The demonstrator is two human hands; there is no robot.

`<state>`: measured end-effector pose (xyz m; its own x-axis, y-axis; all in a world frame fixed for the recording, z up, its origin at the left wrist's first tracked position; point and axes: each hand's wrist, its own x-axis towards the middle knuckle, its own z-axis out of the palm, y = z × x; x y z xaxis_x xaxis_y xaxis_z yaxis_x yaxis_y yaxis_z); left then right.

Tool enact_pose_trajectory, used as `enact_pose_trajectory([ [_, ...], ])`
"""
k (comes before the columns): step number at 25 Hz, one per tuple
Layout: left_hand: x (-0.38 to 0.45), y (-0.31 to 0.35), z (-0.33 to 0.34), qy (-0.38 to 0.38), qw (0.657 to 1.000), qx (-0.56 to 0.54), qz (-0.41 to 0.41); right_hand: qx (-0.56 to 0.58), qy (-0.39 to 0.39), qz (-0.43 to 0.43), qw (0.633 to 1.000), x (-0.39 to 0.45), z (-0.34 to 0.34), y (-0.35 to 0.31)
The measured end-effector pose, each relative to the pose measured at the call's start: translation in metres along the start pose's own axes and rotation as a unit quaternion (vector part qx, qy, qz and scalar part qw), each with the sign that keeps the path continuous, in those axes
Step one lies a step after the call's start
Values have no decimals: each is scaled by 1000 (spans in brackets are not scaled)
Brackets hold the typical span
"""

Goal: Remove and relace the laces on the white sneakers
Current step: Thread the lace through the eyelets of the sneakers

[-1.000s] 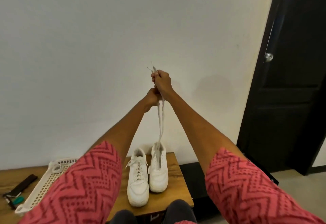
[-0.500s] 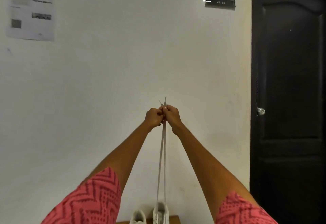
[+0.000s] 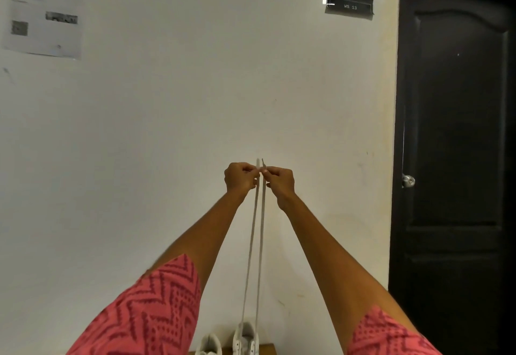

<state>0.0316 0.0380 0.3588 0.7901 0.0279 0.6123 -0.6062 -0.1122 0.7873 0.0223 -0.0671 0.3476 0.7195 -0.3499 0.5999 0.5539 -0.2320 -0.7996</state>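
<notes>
Lace [image 3: 255, 243]: two pale strands are stretched taut and nearly parallel, rising from the right sneaker at the bottom edge to the raised hands; both tips are seen poking just above the fingers.
Right sneaker [image 3: 245, 339]: only its rear part is shown, at the bottom edge, with both strands running into it.
Left sneaker [image 3: 209, 345]: placed just beside the other, on its left, largely cut off by the frame.
Left hand [image 3: 240, 177]: fingers are curled and the left strand is pinched near its tip.
Right hand [image 3: 280, 180]: fingers are curled and the right strand is pinched near its tip; the two hands are held close together at equal height, almost touching.
Sleeves [image 3: 150, 307]: red zigzag-patterned cloth is worn on both upper arms.
Table [image 3: 268, 349]: a sliver of wooden top is seen under the shoes.
Wall: a printed sheet [image 3: 43, 11] is fixed at upper left, a dark plate [image 3: 349, 5] marked "WS 13" at upper right.
Door [image 3: 458, 145]: dark, closed, with a round metal knob [image 3: 408, 180].
</notes>
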Motion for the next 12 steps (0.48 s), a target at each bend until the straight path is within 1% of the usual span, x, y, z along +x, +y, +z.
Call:
enact_pose_trajectory([
  [3, 7, 6, -1, -13, 1000, 4, 1, 3, 18, -8, 1000, 3, -1, 0],
  [6, 9, 9, -3, -18, 1000, 12, 10, 37, 30, -24, 999, 4, -1, -1],
  [12, 11, 12, 2, -17, 1000, 14, 15, 99, 32, -13, 994, 3, -2, -4],
])
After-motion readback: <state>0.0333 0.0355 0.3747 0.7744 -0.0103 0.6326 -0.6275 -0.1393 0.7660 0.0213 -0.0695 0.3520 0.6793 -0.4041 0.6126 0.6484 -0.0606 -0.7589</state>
